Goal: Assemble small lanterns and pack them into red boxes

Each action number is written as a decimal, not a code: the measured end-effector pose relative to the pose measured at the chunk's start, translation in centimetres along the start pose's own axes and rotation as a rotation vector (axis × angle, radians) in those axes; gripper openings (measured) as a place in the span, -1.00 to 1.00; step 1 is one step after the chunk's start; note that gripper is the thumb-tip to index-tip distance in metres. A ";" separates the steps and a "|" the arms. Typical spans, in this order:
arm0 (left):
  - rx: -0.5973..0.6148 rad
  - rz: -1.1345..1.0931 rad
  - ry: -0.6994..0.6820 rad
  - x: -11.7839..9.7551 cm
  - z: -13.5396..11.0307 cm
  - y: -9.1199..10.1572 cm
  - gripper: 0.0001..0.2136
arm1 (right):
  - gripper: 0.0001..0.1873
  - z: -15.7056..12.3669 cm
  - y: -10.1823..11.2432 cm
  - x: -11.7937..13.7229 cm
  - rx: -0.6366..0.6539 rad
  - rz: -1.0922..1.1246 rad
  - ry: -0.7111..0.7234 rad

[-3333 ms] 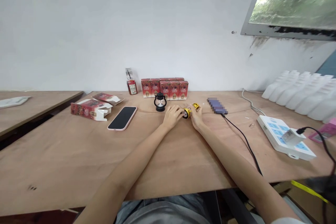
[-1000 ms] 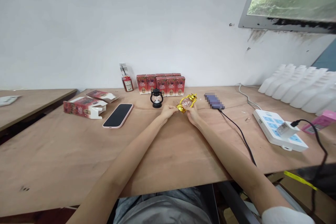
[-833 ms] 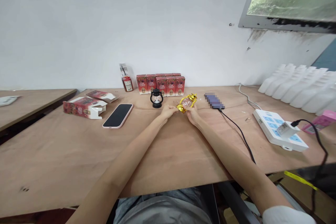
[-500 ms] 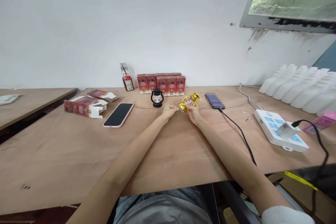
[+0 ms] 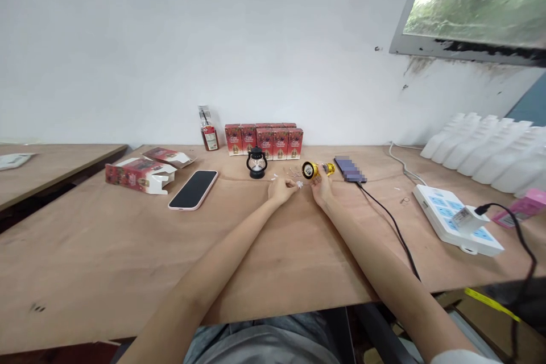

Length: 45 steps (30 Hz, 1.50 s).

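My right hand point(image 5: 323, 186) is closed around a small gold lantern point(image 5: 310, 170) lying on its side, its dark-rimmed round base end turned towards me and to the left. Part of the lantern is hidden by my fingers. Just left of it, my left hand point(image 5: 281, 190) pinches a small whitish piece point(image 5: 300, 184) at its fingertips, too small to name exactly. A few thin bits point(image 5: 293, 172) lie on the table behind my hands. A black lantern point(image 5: 256, 164) stands upright beyond my left hand.
Red boxes point(image 5: 280, 144) stand by the wall, beside a bottle point(image 5: 209, 135). Left are opened cartons point(image 5: 140, 175) and a phone point(image 5: 193, 190). Right are a cabled phone point(image 5: 350, 169), a power strip point(image 5: 456, 219), white bottles point(image 5: 482, 151) and a pink box point(image 5: 521, 209).
The gold lantern has turned so its base end faces me and to the left. My left hand has come off the lantern's base and now pinches a small whitish piece.
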<state>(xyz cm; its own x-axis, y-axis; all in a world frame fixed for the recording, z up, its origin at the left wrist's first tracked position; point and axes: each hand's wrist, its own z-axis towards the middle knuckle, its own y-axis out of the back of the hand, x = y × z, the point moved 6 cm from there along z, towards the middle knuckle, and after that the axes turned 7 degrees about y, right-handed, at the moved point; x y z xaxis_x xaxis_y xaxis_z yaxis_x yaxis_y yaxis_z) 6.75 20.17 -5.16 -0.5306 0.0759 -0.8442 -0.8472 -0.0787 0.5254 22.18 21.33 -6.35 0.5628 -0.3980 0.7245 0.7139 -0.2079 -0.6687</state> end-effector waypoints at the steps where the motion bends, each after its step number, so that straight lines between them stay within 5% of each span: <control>1: -0.020 0.020 -0.024 -0.2 -0.2 0.1 -0.91 | -0.61 -0.1 0.0 0.0 0.002 0.002 -0.004; 4: -0.130 0.073 -0.073 -0.8 -0.8 0.9 -0.74 | -0.60 -0.6 -0.5 0.1 0.035 0.004 -0.019; 9: -0.162 0.157 -0.125 -1.2 -1.1 1.2 -0.89 | -0.60 -1.5 -1.2 0.0 0.084 0.003 -0.042; 15: -0.222 0.293 -0.153 -1.4 -1.7 1.4 -0.77 | -0.61 -1.6 -1.2 0.2 0.077 0.004 -0.028; 21: -0.072 0.298 -0.279 -2.1 -1.9 -0.1 -0.73 | -0.61 -1.5 -1.1 0.3 0.059 0.007 -0.020; 28: 0.005 0.066 -0.373 -2.7 -1.8 0.0 -0.78 | -0.61 -1.6 -1.3 0.3 0.069 -0.009 -0.017; 32: 0.021 -0.168 -0.289 -2.2 -1.7 0.5 -0.94 | -0.57 -2.1 -1.9 0.4 0.134 -0.030 -0.007; 45: 0.245 -0.755 0.005 0.8 -2.3 0.9 -0.65 | -0.58 -5.2 -4.0 -0.3 0.331 -0.095 -0.059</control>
<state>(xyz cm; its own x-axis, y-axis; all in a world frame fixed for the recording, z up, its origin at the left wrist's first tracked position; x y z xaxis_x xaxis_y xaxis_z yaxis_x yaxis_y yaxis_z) 5.62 17.89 -5.56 0.1889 0.0166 -0.9819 -0.9601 0.2133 -0.1811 16.97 17.67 -4.77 0.5038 -0.3364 0.7956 0.8552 0.0639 -0.5144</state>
